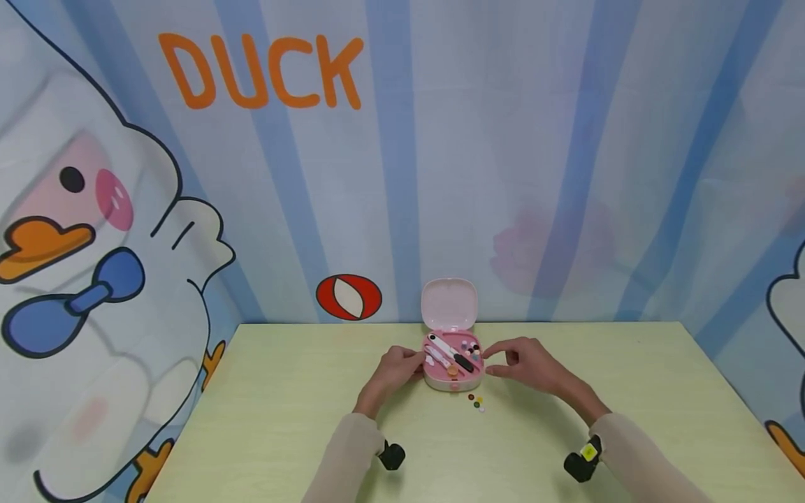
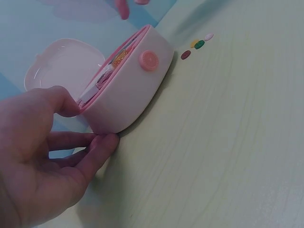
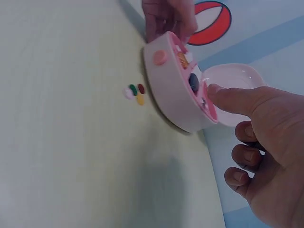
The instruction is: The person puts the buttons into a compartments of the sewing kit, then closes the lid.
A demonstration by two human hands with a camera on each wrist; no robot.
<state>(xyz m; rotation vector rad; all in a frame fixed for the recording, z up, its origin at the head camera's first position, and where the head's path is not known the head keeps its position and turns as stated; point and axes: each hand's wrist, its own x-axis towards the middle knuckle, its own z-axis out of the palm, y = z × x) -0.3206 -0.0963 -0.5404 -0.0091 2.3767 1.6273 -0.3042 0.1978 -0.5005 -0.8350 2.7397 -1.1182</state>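
Observation:
A small pink-and-white case (image 1: 454, 385) stands on the table with its pale pink lid (image 1: 449, 304) raised at the back. Inside lie a white stick-like tool with a black end (image 1: 464, 363), an orange item (image 1: 453, 371) and several small coloured pieces (image 1: 474, 347) at the right. My left hand (image 1: 396, 369) grips the case's left end, thumb at the rim and fingertips low against the side, as the left wrist view shows. At the right end my right hand (image 1: 528, 361) is spread, thumb and forefinger apart close to the rim; its other fingers are loosely bent and hold nothing.
In front of the case lie several small flat discs: red (image 2: 185, 55), green (image 2: 199, 44), yellow and white. A pale wood-look table (image 1: 302, 391) reaches back to a blue-striped cloth backdrop (image 1: 465, 175) with a printed duck.

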